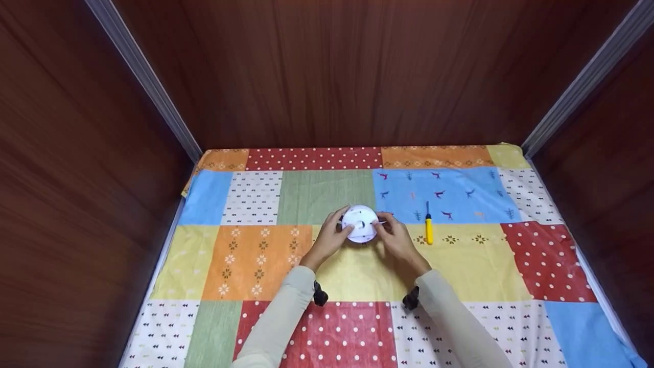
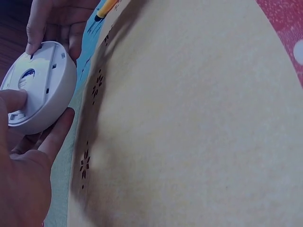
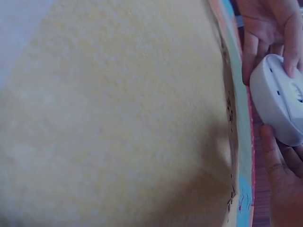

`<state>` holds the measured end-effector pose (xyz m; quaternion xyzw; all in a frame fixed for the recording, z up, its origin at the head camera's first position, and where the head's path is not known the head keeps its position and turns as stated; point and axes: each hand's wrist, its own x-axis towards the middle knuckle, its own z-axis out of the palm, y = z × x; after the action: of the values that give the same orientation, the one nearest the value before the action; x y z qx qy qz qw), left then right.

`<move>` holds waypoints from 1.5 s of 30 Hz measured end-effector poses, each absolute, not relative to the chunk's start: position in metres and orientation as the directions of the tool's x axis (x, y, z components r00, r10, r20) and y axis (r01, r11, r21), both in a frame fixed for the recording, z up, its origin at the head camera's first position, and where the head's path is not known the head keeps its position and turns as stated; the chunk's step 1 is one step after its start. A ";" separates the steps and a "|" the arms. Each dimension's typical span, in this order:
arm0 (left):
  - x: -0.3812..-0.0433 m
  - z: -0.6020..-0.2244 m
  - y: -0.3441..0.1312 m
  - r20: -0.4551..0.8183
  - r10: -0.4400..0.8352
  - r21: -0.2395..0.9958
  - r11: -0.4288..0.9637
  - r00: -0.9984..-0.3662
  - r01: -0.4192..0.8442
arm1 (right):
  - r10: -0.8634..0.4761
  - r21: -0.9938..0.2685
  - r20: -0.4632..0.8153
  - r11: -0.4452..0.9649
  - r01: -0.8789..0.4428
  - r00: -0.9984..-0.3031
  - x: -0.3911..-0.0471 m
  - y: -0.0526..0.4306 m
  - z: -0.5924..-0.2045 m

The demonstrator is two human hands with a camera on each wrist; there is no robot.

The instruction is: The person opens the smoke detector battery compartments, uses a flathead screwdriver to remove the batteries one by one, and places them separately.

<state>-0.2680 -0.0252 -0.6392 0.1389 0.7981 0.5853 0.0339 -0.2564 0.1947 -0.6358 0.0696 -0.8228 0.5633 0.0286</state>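
Note:
A round white plastic device, resembling a smoke detector, is held between both hands above the cloth. Its flat face has small slots and a round opening in the middle. My left hand grips the left side, thumb on the face and fingers behind the rim. From the right, my right hand holds the opposite edge, its thumb also on the face. In the left wrist view the device shows a thick smooth side wall. The right wrist view cuts off part of the device.
A screwdriver with a yellow handle lies on the patchwork cloth right of the hands, its shaft pointing away. Dark wood-look panels enclose the table at the back and both sides.

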 end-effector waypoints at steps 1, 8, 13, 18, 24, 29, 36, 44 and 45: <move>-0.268 -0.639 -0.025 0.103 0.261 0.946 0.274 -0.960 0.176 | -0.086 -0.923 0.129 0.355 -0.152 -0.988 -0.257 0.195 -0.636; -0.268 -0.640 -0.024 0.088 0.255 0.956 0.251 -0.963 0.154 | -0.125 -0.920 0.164 0.338 -0.197 -0.979 -0.257 0.197 -0.637; -0.268 -0.641 -0.024 0.107 0.265 0.960 0.222 -0.958 0.169 | -0.159 -0.942 0.134 0.285 -0.176 -0.978 -0.256 0.198 -0.637; -0.268 -0.641 -0.025 0.130 0.280 0.951 0.236 -0.951 0.199 | -0.190 -0.955 0.111 0.251 -0.158 -0.975 -0.254 0.196 -0.640; -0.268 -0.643 -0.025 0.137 0.278 0.941 0.263 -0.951 0.212 | -0.192 -0.946 0.116 0.278 -0.167 -0.974 -0.253 0.195 -0.641; -0.267 -0.645 -0.025 0.106 0.282 0.955 0.239 -0.954 0.177 | -0.193 -0.956 0.096 0.255 -0.145 -0.976 -0.253 0.195 -0.642; -0.263 -0.646 -0.028 0.030 0.327 0.984 0.154 -0.945 0.084 | -0.225 -0.974 0.039 0.210 -0.088 -0.974 -0.252 0.196 -0.644; -0.263 -0.648 -0.030 0.025 0.341 0.985 0.151 -0.940 0.081 | -0.263 -0.968 0.018 0.236 -0.083 -0.965 -0.252 0.196 -0.647; -0.264 -0.648 -0.030 0.029 0.338 0.984 0.153 -0.941 0.086 | -0.259 -0.969 0.023 0.233 -0.086 -0.966 -0.252 0.196 -0.647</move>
<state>-0.2636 -0.0299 -0.6478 0.1407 0.7529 0.6352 0.0991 -0.2518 0.1960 -0.6473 0.1102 -0.7818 0.6095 -0.0711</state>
